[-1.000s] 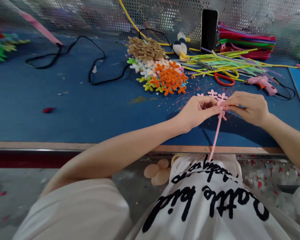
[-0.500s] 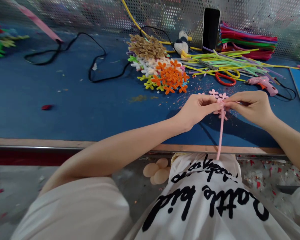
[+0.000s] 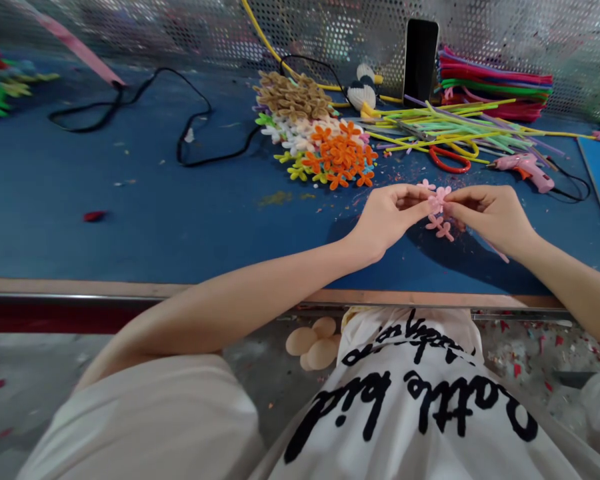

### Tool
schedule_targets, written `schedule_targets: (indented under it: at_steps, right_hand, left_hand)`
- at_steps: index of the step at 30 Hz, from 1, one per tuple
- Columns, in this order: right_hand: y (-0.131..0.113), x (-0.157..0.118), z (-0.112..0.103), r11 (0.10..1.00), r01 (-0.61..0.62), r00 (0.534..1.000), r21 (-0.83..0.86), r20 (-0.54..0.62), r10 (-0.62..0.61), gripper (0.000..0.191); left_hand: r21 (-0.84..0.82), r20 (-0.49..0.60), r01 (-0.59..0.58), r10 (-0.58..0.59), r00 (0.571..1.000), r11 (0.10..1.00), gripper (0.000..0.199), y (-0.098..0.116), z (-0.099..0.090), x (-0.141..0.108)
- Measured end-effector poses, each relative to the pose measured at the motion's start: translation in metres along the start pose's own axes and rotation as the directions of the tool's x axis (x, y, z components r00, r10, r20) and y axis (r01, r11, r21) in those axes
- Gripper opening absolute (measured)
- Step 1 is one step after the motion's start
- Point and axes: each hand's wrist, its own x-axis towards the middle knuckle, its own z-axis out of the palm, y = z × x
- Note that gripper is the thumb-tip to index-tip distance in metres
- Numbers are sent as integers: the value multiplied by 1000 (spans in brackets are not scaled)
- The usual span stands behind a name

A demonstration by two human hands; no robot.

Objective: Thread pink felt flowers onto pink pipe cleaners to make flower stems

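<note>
Between my two hands, just above the blue table, is a pink pipe-cleaner flower (image 3: 439, 199). The fingertips of my left hand (image 3: 393, 217) pinch its left side. My right hand (image 3: 493, 213) grips it from the right, finger and thumb together. A pink pipe-cleaner tail (image 3: 497, 252) sticks out below my right hand. Under and behind the fingers lie several more small pink flowers (image 3: 445, 231), partly covered by the hands. Farther back is a heap of orange flowers (image 3: 345, 155) with brown flowers (image 3: 297, 95) behind it.
Loose yellow and green pipe cleaners (image 3: 450, 123) lie behind my hands, beside red-handled scissors (image 3: 450, 160). A pink glue gun (image 3: 525, 170) rests at the right. A phone (image 3: 421, 60) leans against the mesh, near bundled pipe cleaners (image 3: 495, 87). A black cord (image 3: 215, 160) crosses the left side.
The pink flower has been turned between my fingers. Its long tail hung toward me over the table edge before; now it points right, beneath my right hand, and the petals show.
</note>
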Motion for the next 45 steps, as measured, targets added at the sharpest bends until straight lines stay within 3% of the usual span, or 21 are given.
schedule_targets:
  at_steps: [7, 11, 14, 17, 19, 22, 25, 28, 31, 35, 38, 41, 45]
  right_hand:
    - [-3, -3, 4, 999, 10, 1000, -40, -4, -10, 29]
    - [-6, -4, 4, 999, -31, 999, 9, 40, 31, 34]
    - [-4, -3, 2, 989, -91, 991, 117, 110, 78, 42]
    - [-3, -3, 0, 969, -121, 985, 217, 148, 90, 48]
    - [-3, -3, 0, 979, -90, 991, 182, 113, 70, 45]
    - [-7, -5, 1, 1000, 0, 1000, 12, 19, 0, 34]
    - [-10, -6, 1, 991, 64, 998, -120, -10, -66, 28]
    - [-9, -6, 0, 987, 58, 998, -150, 32, -53, 29]
    - [-9, -4, -2, 997, -14, 994, -71, 110, 22, 35]
    - [-10, -3, -3, 995, -85, 981, 57, 180, 74, 41]
    - [-11, -3, -2, 999, -38, 989, 20, 146, 34, 37]
    - [-12, -4, -1, 999, 8, 992, -48, 123, -2, 33]
    - [-13, -5, -1, 999, -35, 985, -41, 166, 42, 39]
  left_hand:
    - [-21, 36, -37, 38, 999, 999, 33, -7, 1, 0]
    - [145, 50, -157, 151, 987, 977, 31, 0, 0, -4]
    - [335, 97, -336, 322, 942, 880, 26, 7, -1, -9]
    - [409, 160, -476, 452, 877, 778, 21, 11, -3, -12]
    - [365, 138, -442, 422, 896, 819, 22, 10, -4, -10]
    - [212, 79, -258, 246, 966, 943, 28, 5, -3, -5]
    - [112, 80, -132, 124, 989, 985, 38, 0, -3, 1]
    - [147, 121, -148, 131, 984, 978, 30, 2, -4, 3]
    - [293, 140, -252, 220, 965, 922, 10, 8, -5, 1]
    - [405, 145, -351, 320, 936, 844, 11, 14, -6, -1]
    - [307, 139, -260, 227, 964, 916, 11, 11, -6, -1]
    - [155, 172, -132, 104, 980, 979, 27, 7, -5, 0]
    - [177, 187, -206, 172, 967, 962, 27, 6, -5, 0]
